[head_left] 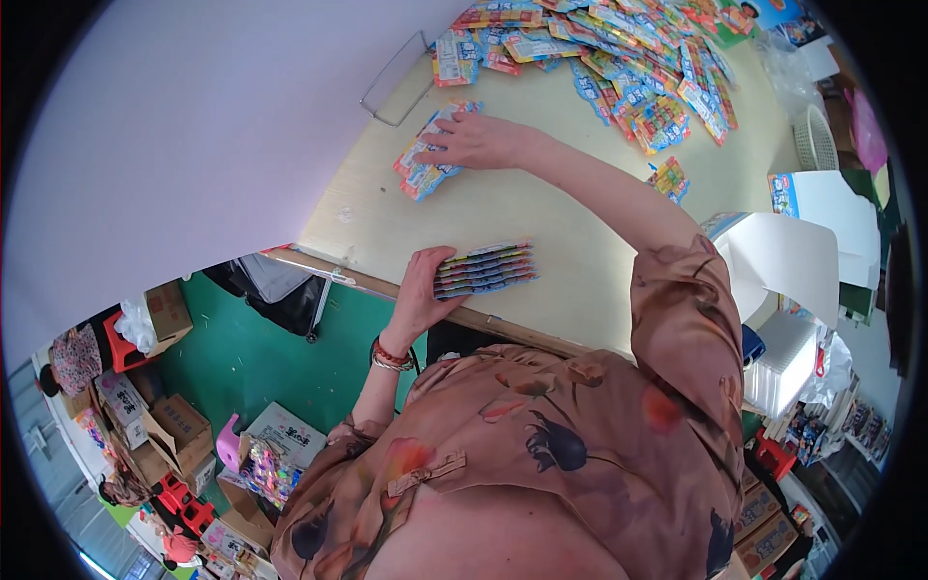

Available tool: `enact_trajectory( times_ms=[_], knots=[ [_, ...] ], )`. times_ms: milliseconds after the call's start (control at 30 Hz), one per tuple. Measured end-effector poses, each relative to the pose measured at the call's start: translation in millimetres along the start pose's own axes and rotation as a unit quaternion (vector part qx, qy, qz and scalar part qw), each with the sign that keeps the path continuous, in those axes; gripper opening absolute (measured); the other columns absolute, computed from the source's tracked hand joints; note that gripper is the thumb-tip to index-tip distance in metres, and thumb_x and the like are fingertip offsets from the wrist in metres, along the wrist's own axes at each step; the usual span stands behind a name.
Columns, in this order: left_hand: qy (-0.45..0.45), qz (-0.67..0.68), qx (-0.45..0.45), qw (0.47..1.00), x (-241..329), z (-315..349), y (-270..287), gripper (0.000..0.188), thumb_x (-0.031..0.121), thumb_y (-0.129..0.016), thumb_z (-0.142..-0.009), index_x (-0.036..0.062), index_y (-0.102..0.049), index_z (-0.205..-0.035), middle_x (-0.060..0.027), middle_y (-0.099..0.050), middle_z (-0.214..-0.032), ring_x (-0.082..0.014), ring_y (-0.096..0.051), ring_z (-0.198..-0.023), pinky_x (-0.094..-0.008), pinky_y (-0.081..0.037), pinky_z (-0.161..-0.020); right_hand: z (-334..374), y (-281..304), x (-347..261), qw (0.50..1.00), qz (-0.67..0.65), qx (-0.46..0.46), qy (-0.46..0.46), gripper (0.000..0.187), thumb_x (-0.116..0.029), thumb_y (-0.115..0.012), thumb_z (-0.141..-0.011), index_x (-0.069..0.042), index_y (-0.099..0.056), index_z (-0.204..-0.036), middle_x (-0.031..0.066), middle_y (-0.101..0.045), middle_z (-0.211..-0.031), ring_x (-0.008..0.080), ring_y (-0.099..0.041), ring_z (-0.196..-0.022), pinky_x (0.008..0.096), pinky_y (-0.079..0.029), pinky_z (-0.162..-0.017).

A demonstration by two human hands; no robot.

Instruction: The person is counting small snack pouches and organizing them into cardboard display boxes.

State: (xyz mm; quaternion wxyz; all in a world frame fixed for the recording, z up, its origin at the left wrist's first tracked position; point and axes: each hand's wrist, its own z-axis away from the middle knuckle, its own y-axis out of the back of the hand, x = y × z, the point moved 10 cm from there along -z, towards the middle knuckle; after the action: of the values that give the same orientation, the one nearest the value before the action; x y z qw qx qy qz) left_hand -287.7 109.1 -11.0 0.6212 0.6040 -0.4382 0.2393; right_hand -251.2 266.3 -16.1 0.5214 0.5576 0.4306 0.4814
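Note:
My left hand (423, 287), with a red bracelet at the wrist, is closed on the left end of a stack of blister packs (495, 268). The stack stands on edge near the front edge of the table, its thin colourful sides facing up. Farther off, my right hand (474, 142) reaches over a few loose blister packs (425, 178), blue, red and yellow, lying flat and overlapping. Its fingers are spread across the top of them; the fingertips' undersides are hidden. One small blister pack (669, 179) lies partly behind my right forearm.
A large pile of blister packs (619, 58) covers the table's far side. A bent wire frame (396, 82) stands by the pale panel (213, 106) on the left. White cartons (788, 261) and a basket (815, 138) are at the right. Opened boxes (179, 425) sit on the green floor.

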Motion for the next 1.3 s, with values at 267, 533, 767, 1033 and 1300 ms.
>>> enact_trajectory(
  times_ms=[267,533,767,1033,1300],
  knots=[
    [-0.060,-0.114,0.108,0.986,6,-19,12,0.102,0.017,-0.088,-0.057,0.0078,-0.025,-0.138,-0.0282,-0.020,-0.143,-0.0431,-0.033,-0.126,-0.0453,-0.038,-0.101,70,26,-30,0.904,-0.329,-0.234,-0.144,0.039,-0.014,-0.058,-0.082,-0.011,-0.056,-0.120,0.0166,-0.066,-0.100,0.0340,-0.063,-0.087,0.0405,-0.051,-0.075],
    [-0.069,0.048,-0.009,0.996,-9,-65,-8,0.136,0.022,-0.089,-0.059,0.0071,0.013,-0.147,-0.0272,-0.010,-0.150,-0.0423,-0.029,-0.132,-0.0468,-0.039,-0.102,111,17,6,0.761,-0.567,0.006,-0.315,0.043,-0.039,-0.062,-0.087,-0.009,-0.060,-0.118,0.0132,-0.067,-0.087,0.0220,-0.062,-0.071,0.0335,-0.049,-0.067],
    [-0.091,-0.031,-0.050,0.994,13,-85,-7,0.136,0.029,-0.090,-0.058,0.0000,0.010,-0.146,-0.0213,-0.031,-0.143,-0.0365,-0.041,-0.117,-0.0450,-0.039,-0.098,122,28,1,0.778,-0.512,0.120,-0.344,0.030,-0.034,-0.055,-0.093,-0.007,-0.064,-0.104,0.0160,-0.063,-0.073,0.0264,-0.062,-0.067,0.0356,-0.046,-0.063],
    [-0.122,0.091,-0.081,0.985,25,-107,-8,0.135,0.025,-0.091,-0.056,0.0002,0.005,-0.147,-0.0190,-0.039,-0.129,-0.0323,-0.046,-0.113,-0.0405,-0.042,-0.098,145,72,11,0.759,-0.452,0.319,-0.343,0.029,-0.029,-0.059,-0.091,-0.003,-0.065,-0.102,0.0117,-0.068,-0.082,0.0279,-0.064,-0.073,0.0338,-0.050,-0.069],
    [-0.080,0.010,-0.124,0.989,18,-114,-17,0.138,0.023,-0.092,-0.053,0.0009,0.007,-0.147,-0.0224,-0.032,-0.136,-0.0346,-0.042,-0.121,-0.0399,-0.045,-0.096,181,25,42,0.787,-0.378,0.132,-0.469,0.029,-0.038,-0.061,-0.086,-0.011,-0.071,-0.090,0.0119,-0.065,-0.077,0.0312,-0.062,-0.073,0.0384,-0.048,-0.065]
  ],
)
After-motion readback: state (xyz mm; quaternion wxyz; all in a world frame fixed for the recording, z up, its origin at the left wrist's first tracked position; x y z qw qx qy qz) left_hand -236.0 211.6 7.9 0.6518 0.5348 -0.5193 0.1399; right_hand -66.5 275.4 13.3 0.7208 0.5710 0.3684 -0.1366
